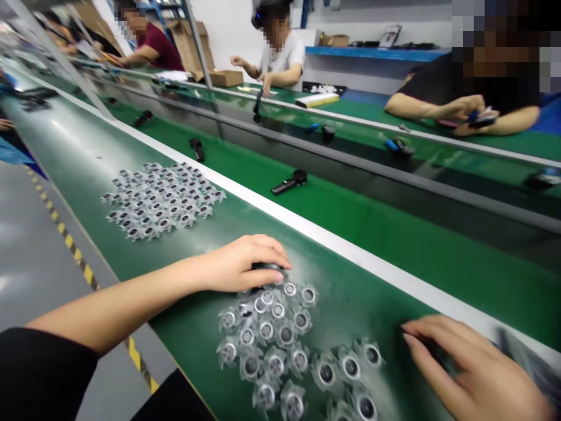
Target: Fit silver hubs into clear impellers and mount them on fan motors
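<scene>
My left hand (245,266) is curled low over the far end of a loose group of clear plastic fan blades (275,363) with round metal-rimmed centres. Its thumb and fingers close around something dark, mostly hidden beneath the palm. My right hand (475,365) is above the green worktop, right of the group. Its thumb and index finger are bent with their tips slightly apart, and nothing shows between them. Nearest to this hand are a few fan blades (371,354) with dark centres. A blurred, see-through greyish thing (528,365) lies partly behind it.
A second patch of fan blades (164,202) covers the worktop (87,175) farther left. Beyond a white edge strip (307,225), black handheld fans (289,182) lie on the green conveyor belt (350,216). Several people work across the line. Yellow-black floor tape (72,248) runs along the left.
</scene>
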Action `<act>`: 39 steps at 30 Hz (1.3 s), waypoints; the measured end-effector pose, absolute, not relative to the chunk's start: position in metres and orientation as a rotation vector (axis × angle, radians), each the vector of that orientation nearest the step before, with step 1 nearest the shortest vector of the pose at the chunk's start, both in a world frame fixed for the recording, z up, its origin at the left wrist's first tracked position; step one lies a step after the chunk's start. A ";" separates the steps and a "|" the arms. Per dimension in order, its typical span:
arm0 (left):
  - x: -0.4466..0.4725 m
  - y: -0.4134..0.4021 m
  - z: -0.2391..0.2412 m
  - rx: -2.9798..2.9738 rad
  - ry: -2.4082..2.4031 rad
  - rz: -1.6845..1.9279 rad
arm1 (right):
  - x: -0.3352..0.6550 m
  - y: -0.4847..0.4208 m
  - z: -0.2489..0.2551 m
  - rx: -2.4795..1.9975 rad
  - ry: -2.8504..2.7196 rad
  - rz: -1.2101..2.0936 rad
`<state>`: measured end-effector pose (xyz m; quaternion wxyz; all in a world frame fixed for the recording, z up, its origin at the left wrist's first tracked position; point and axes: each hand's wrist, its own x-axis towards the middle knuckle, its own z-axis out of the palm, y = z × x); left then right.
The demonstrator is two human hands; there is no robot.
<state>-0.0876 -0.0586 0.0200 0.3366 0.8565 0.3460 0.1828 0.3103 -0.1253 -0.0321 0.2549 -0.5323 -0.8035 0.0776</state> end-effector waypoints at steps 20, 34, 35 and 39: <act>-0.008 0.013 -0.022 2.013 0.399 0.290 | 0.269 -0.139 -0.015 -1.586 -2.619 -0.103; -0.004 0.011 -0.025 2.070 0.379 0.275 | 0.203 -0.110 -0.001 -1.478 -2.364 0.452; -0.005 0.011 -0.025 2.064 0.375 0.276 | 0.200 -0.108 -0.004 -1.457 -2.386 0.441; -0.005 0.012 -0.026 2.067 0.338 0.282 | 0.197 -0.105 -0.010 -1.387 -2.495 0.220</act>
